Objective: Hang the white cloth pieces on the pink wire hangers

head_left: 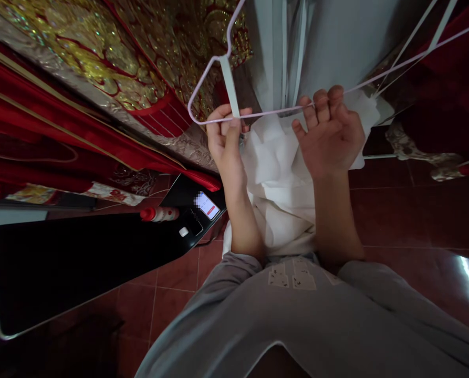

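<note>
A pale pink wire hanger [273, 112] spans the view in front of me, its right end running past the edge. Over its left part lies a white strap [229, 86] that reaches down to the lower bar. My left hand [228, 134] pinches the strap against that bar between thumb and fingers. Palm towards me, my right hand [331, 134] is in front of the bar with its fingers apart and slightly bent. White cloth [277, 157] hangs in folds below and between my hands. More thin white straps [441, 29] cross the hanger at upper right.
Red and gold sequinned garments [127, 68] hang on the left. A black tabletop [80, 262] holds a lit phone [208, 205], a red-capped bottle [159, 213] and a small white case [184, 231]. Dark red cloth [450, 89] hangs at right above the red tiled floor [399, 220].
</note>
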A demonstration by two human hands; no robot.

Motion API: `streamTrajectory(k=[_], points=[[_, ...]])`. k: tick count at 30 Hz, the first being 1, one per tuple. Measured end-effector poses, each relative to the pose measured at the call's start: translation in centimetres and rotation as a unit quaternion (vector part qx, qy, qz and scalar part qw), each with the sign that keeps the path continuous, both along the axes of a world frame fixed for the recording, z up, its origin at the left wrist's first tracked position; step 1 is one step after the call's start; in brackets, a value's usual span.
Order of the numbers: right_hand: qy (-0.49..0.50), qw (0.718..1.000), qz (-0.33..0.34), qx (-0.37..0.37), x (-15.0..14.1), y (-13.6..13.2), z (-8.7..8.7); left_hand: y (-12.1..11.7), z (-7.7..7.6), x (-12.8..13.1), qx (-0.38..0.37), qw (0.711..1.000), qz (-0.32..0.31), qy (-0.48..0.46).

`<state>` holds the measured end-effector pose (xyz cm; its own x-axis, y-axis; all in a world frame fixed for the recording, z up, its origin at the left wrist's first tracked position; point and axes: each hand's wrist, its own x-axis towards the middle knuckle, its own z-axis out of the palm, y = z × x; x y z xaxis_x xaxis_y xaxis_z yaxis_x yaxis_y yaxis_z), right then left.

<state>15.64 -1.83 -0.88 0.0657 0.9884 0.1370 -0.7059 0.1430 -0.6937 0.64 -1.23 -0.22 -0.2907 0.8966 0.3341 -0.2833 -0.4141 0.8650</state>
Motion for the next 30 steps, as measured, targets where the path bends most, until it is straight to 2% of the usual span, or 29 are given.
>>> streamTrajectory(k=[5, 9, 13, 16, 18, 20, 22, 24, 26, 30], points=[[-0.049, 0.998, -0.023, -0.017, -0.2, 0.0, 0.3, -0.3, -1.0, -1.7, 0.018, 0.996, -0.033, 0.081], [-0.044, 0.998, -0.038, 0.006, -0.2, 0.4, -0.1, -1.5, -0.5, -3.3, 0.004, 0.991, -0.038, 0.129], [-0.008, 0.999, -0.036, 0.034, -0.3, 0.7, -0.3, -2.3, 0.8, -4.0, -0.037, 0.990, -0.057, 0.120], [0.007, 0.999, -0.025, 0.043, -0.4, 0.6, -0.3, -2.1, 2.1, -3.4, -0.031, 0.990, -0.076, 0.114], [0.005, 0.999, -0.017, 0.045, -0.5, 0.5, -0.2, -1.5, 3.3, -2.9, -0.026, 0.993, -0.059, 0.094], [0.009, 0.999, -0.007, 0.048, -0.4, 0.4, -0.1, -0.7, 4.8, -2.6, -0.031, 0.997, -0.038, 0.052], [0.018, 0.999, -0.002, 0.050, -0.3, 0.4, -0.1, 0.0, 6.0, -2.9, -0.028, 0.999, -0.044, -0.014], [0.011, 0.999, -0.006, 0.044, -0.1, 0.5, -0.1, 0.5, 6.4, -3.7, -0.025, 0.995, -0.051, -0.080], [-0.001, 0.999, -0.017, 0.036, 0.0, 0.5, 0.0, 0.7, 5.7, -4.6, -0.027, 0.992, -0.020, -0.118], [-0.003, 0.999, -0.028, 0.033, -0.2, 0.5, 0.0, 0.4, 2.0, -5.5, -0.058, 0.988, 0.085, -0.112]])
